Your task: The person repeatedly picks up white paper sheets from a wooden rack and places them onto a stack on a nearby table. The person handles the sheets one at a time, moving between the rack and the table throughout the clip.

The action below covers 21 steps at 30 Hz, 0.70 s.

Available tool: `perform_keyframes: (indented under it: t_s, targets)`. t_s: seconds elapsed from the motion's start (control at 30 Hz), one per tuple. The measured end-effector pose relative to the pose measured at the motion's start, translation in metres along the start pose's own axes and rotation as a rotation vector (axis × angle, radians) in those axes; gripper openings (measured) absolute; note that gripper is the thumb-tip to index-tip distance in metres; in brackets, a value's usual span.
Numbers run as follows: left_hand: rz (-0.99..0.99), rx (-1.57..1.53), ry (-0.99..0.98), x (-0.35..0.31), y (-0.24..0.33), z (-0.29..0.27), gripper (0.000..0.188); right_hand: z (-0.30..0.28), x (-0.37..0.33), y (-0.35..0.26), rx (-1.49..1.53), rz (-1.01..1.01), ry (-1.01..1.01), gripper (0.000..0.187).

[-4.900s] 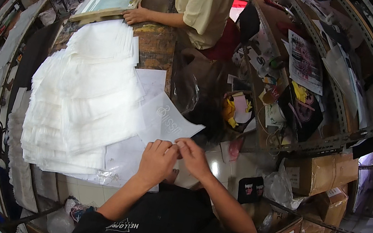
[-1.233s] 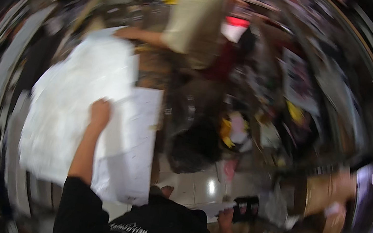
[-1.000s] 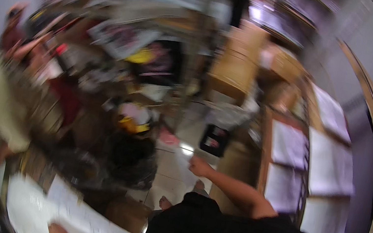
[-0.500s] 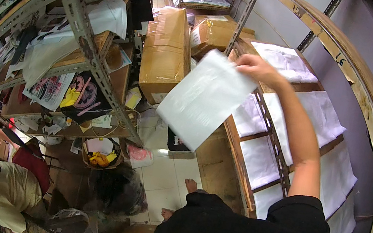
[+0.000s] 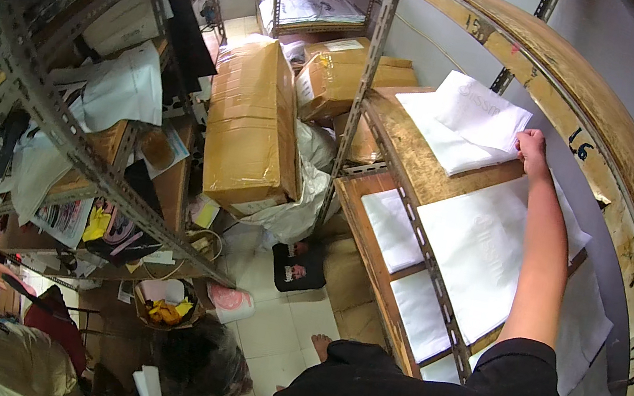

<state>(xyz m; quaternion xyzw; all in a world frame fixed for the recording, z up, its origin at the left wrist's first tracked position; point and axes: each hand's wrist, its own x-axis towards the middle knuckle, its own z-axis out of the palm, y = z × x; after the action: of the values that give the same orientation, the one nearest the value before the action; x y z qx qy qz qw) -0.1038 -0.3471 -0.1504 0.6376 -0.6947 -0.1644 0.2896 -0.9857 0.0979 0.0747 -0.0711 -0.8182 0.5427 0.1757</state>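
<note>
up on the wooden shelf (image 5: 418, 152), the right hand (image 5: 532, 144) is resting on the near corner of a flat white plastic-wrapped packet (image 5: 480, 112) that is lying on top of a small stack of similar white packets (image 5: 442, 139). the fingers are curling down onto the packet's edge — pressing or lightly pinching it, though i cannot tell whether they are actually closing around it. the left hand is not showing anywhere.

the packet is looking thin, light and floppy, with a slick film skin, so it is likely sliding easily over the ones beneath — a hold at a corner or along the edge, thumb under and fingers on top, seems the sensible place. more white sheets (image 5: 487, 245) are lying on the shelf level below, and brown cardboard boxes (image 5: 248, 131) are standing on the floor to the left, beside a metal rack (image 5: 72, 146).
</note>
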Motion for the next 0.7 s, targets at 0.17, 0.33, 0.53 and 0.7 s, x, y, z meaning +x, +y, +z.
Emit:
perform_keyframes:
  t_s: [0.17,0.33,0.53,0.7]
  targets:
    - [0.174,0.071,-0.114,-0.003,0.112,0.049,0.028,-0.013,0.042,0.041,-0.46,-0.064,0.038,0.013]
    - [0.198,0.007,-0.247,-0.016,0.14,0.074,0.027,-0.006,0.047,0.047,-0.343,0.128,-0.052,0.016]
    - [0.256,-0.032,-0.336,-0.03,0.152,0.097,0.026,-0.007,0.041,0.051,-0.139,0.14,0.018,0.019]
    - [0.329,-0.063,-0.34,-0.038,0.146,0.119,0.018,-0.001,0.043,0.05,-0.122,0.145,0.055,0.009]
